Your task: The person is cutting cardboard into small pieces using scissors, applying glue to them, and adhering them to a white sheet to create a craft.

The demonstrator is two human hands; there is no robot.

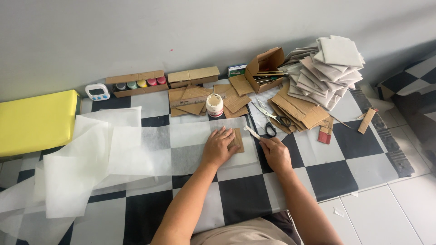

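Right hand (pixel 275 153) grips a flat stick (pixel 252 132) — left hand (pixel 219 146) lies open, pressing a cardboard square (pixel 237 139).

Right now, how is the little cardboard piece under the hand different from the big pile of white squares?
The cardboard piece is brown; the white squares are white. The cardboard piece is a single piece lying flat on thin white paper; the white squares are many, heaped in a leaning, fanned stack. The left hand presses on the cardboard piece, while nothing touches the white squares. Both look flat and four-sided, and both sit on the checkered surface.
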